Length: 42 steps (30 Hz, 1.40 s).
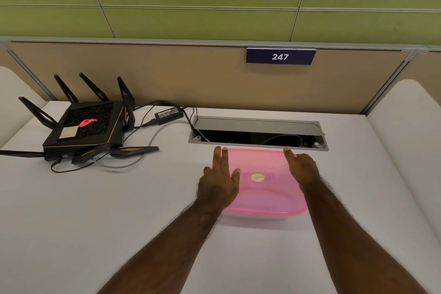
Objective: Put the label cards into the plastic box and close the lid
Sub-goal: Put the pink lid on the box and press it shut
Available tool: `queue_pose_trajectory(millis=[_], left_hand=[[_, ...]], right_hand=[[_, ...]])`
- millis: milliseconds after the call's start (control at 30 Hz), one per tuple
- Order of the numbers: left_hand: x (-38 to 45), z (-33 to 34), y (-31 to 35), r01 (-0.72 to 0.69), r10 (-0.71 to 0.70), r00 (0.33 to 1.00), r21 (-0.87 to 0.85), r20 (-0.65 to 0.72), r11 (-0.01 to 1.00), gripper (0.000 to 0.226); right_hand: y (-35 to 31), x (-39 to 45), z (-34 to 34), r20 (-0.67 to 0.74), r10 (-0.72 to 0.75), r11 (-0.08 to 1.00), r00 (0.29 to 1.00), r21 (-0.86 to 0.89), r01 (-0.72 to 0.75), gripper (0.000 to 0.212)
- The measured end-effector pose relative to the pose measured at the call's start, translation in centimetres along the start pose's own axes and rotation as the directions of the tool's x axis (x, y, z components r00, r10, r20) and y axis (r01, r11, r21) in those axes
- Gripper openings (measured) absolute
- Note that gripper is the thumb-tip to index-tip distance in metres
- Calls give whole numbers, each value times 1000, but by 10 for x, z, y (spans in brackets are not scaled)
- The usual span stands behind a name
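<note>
A clear plastic box with a pink translucent lid point(265, 188) sits on the white desk, the lid lying on top of it. A round gold sticker point(257, 177) marks the lid's middle. My left hand point(220, 180) lies flat on the lid's left edge, fingers spread and pointing away from me. My right hand point(302, 169) rests on the lid's far right corner, index finger stretched forward. Both palms press on the lid without gripping it. No label cards are visible; the pink lid hides the box's inside.
A black router point(86, 126) with several antennas, a power adapter point(169, 114) and loose cables take up the desk's far left. An open cable hatch point(257, 132) lies right behind the box. A divider with a "247" sign point(280, 56) stands at the back.
</note>
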<state>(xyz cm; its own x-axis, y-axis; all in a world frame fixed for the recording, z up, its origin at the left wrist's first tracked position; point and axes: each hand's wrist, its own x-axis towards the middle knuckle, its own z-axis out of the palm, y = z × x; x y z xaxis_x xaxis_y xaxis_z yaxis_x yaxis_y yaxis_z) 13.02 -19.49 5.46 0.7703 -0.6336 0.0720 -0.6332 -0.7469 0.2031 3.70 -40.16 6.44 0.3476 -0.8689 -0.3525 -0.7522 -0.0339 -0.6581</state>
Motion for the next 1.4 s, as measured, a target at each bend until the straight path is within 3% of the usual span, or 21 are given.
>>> queue_pose_trajectory(millis=[100, 200, 500, 667, 833, 900, 1033, 1133, 1267, 1400], left_hand=[[1, 0, 0, 4, -4, 1000, -20, -4, 1000, 71], [2, 1, -1, -1, 1, 1000, -22, 5, 1000, 72], [3, 5, -3, -14, 13, 1000, -29, -12, 999, 72], [10, 6, 2, 28, -28, 997, 10, -71, 1000, 65], [24, 4, 9, 103, -115, 980, -80, -160, 991, 50], [34, 1, 8, 208, -228, 969, -183, -93, 961, 47], [53, 0, 5, 311, -325, 945, -216, -33, 925, 49], [69, 6, -4, 421, -412, 905, -384, 111, 822, 58], [85, 14, -17, 493, -407, 870, -507, 277, 707, 68], [90, 22, -24, 518, -390, 855, -563, 341, 644, 68]], right_hand=[[-1, 5, 1, -7, -32, 999, 999, 35, 33, 66], [0, 8, -1, 12, 27, 989, 1000, 143, -28, 57], [3, 13, -5, 87, 114, 955, 990, 265, -134, 62], [2, 7, 1, -59, -40, 995, 997, 93, 45, 63], [3, 8, 2, -43, -67, 995, 997, 69, 70, 63], [5, 9, 3, -28, -35, 987, 999, 158, 39, 62], [5, 6, 0, -6, 13, 960, 1000, 279, -10, 57], [4, 5, -1, 18, 25, 943, 1000, 330, -30, 54], [4, 5, -3, 47, 46, 925, 998, 375, -60, 51], [4, 7, -3, 43, 35, 929, 998, 366, -49, 54]])
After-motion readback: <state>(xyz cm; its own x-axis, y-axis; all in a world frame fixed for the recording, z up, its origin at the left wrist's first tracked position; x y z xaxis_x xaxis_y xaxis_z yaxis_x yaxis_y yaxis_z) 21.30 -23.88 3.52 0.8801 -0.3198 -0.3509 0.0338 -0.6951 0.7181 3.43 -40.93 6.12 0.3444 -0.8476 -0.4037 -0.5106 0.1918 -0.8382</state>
